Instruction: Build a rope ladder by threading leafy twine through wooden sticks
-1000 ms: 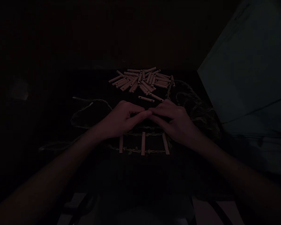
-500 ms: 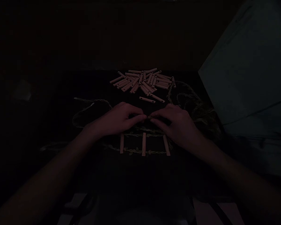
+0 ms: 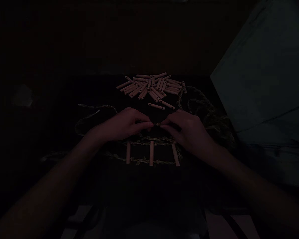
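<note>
My left hand [image 3: 127, 124] and my right hand [image 3: 185, 126] face each other, thumbs and fingers pinched. Between them shows a short stretch of braided cord [image 3: 158, 124] with what looks like a knot; each hand grips one side of it. Just below lies a small rope ladder: three wooden rungs, among them a middle rung [image 3: 151, 153], joined by leafy braided cord [image 3: 141, 160] along both ends. My right fingers are close to the top of the right rung [image 3: 175, 154]. The scene is very dark, so fine detail is hard to make out.
Beyond my hands lies a heap of drilled wooden sticks [image 3: 149, 87], with a loose stick [image 3: 156, 106] in front. Tangled cord [image 3: 209, 109] spreads at the right. Pale cord ends [image 3: 89, 107] lie left. A pale slanted surface [image 3: 269, 83] stands at the right.
My hands have drawn slightly apart, so more of the cord and its knot shows between the fingertips. The ladder appears shifted slightly left; the heap stays put.
</note>
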### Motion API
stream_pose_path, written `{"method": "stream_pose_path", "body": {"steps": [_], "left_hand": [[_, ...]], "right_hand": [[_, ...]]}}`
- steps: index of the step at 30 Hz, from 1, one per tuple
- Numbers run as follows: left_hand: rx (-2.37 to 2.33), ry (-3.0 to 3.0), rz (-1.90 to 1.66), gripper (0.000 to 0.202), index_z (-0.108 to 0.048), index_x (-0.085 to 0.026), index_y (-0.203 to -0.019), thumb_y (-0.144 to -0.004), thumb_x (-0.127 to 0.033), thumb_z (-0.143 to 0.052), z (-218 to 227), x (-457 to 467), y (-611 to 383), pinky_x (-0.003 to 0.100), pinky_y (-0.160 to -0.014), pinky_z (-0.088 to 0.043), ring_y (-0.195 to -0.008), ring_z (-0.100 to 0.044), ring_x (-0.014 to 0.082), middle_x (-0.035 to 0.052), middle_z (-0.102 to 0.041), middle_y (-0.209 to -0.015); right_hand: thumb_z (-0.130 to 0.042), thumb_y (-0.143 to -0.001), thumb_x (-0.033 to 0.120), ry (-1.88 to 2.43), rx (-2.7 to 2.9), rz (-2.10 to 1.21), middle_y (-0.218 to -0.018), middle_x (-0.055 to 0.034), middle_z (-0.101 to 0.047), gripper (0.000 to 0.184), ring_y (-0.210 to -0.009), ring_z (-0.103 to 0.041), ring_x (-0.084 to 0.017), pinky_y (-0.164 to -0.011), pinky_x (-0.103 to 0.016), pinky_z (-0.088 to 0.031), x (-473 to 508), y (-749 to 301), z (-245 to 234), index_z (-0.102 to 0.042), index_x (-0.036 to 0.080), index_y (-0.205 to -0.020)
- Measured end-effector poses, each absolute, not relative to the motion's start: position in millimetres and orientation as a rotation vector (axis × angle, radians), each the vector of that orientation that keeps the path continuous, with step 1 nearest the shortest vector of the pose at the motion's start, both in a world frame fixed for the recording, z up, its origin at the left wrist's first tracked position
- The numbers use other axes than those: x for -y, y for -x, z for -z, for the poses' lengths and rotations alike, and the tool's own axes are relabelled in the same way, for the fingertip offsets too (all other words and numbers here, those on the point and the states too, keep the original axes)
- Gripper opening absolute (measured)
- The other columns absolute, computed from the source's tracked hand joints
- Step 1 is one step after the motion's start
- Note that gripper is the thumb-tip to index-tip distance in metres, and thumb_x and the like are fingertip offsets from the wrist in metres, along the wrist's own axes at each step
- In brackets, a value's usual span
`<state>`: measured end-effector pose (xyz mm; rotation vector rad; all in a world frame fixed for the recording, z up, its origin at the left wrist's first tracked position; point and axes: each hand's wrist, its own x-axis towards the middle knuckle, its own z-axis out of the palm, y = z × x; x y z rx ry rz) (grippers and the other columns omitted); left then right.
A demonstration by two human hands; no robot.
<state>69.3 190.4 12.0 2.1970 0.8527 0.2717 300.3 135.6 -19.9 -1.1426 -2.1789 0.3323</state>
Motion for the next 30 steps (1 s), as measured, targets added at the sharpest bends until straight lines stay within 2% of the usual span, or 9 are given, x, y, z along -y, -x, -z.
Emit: {"method": "stream_pose_path", "body": {"steps": [5, 15, 17, 20, 22, 26, 30], "left_hand": [[-0.863, -2.192, -0.234, 0.036, -0.074, -0.015, -0.079, -0.097, -0.041, -0.056, -13.8, -191.1, -68.2, 0.019, -0.050, -0.031, -0.050, -0.041, 0.0072, -0.0036, -0.051, -0.056], [-0.867, -2.206, -0.219, 0.037, -0.072, -0.015, -0.077, -0.098, -0.041, -0.056, -13.8, -189.8, -67.5, 0.019, -0.051, -0.032, -0.051, -0.044, 0.0071, -0.0041, -0.053, -0.055], [-0.848, -2.246, -0.248, 0.034, -0.074, -0.016, -0.081, -0.098, -0.039, -0.056, -12.6, -188.6, -68.1, 0.019, -0.055, -0.036, -0.057, -0.051, 0.0079, -0.0032, -0.059, -0.062], [-0.833, -2.302, -0.351, 0.024, -0.076, -0.016, -0.098, -0.095, -0.035, -0.062, -10.5, -185.3, -70.3, 0.020, -0.068, -0.044, -0.077, -0.064, 0.0116, 0.0002, -0.072, -0.087], [-0.828, -2.323, -0.427, 0.024, -0.075, -0.016, -0.106, -0.092, -0.033, -0.067, -8.5, -182.7, -72.9, 0.022, -0.077, -0.047, -0.088, -0.067, 0.0141, 0.0022, -0.074, -0.099], [-0.820, -2.331, -0.547, 0.024, -0.073, -0.017, -0.111, -0.091, -0.029, -0.070, -3.3, -179.5, -78.0, 0.023, -0.081, -0.050, -0.091, -0.070, 0.0143, 0.0017, -0.075, -0.102], [-0.772, -2.360, -0.708, 0.015, -0.075, -0.016, -0.103, -0.090, -0.023, -0.072, -1.4, -179.3, -79.2, 0.021, -0.081, -0.051, -0.089, -0.071, 0.0130, 0.0015, -0.077, -0.097]], "right_hand": [[-0.068, -0.092, 0.014, 1.140, 2.192, -0.304, -0.083, -0.0050, -0.072, 0.009, -0.081, -0.065, -0.020, -0.072, -0.031, -0.048, -135.8, -299.1, 21.0, -0.068, 0.015, -0.083], [-0.072, -0.090, 0.014, 1.087, 2.170, -0.369, -0.084, -0.0030, -0.072, 0.006, -0.082, -0.066, -0.017, -0.073, -0.029, -0.051, -138.3, -303.2, 21.6, -0.069, 0.016, -0.085], [-0.072, -0.090, 0.015, 1.063, 2.162, -0.322, -0.084, -0.0030, -0.072, 0.006, -0.082, -0.066, -0.017, -0.074, -0.029, -0.051, -137.6, -302.8, 23.1, -0.068, 0.016, -0.085], [-0.070, -0.091, 0.015, 1.032, 2.163, -0.243, -0.085, -0.0042, -0.072, 0.004, -0.084, -0.066, -0.019, -0.076, -0.031, -0.051, -135.6, -299.9, 24.6, -0.068, 0.016, -0.087], [-0.070, -0.091, 0.015, 1.030, 2.161, -0.241, -0.086, -0.0047, -0.073, 0.003, -0.084, -0.066, -0.019, -0.076, -0.031, -0.050, -134.4, -298.2, 24.9, -0.069, 0.015, -0.089], [-0.069, -0.092, 0.015, 1.036, 2.152, -0.291, -0.088, -0.0040, -0.073, 0.002, -0.084, -0.065, -0.018, -0.076, -0.031, -0.050, -133.4, -297.8, 24.9, -0.069, 0.015, -0.093], [-0.068, -0.093, 0.017, 1.057, 2.131, -0.337, -0.093, -0.0037, -0.074, 0.003, -0.087, -0.066, -0.018, -0.078, -0.032, -0.051, -133.1, -298.5, 26.1, -0.069, 0.017, -0.096]]}}
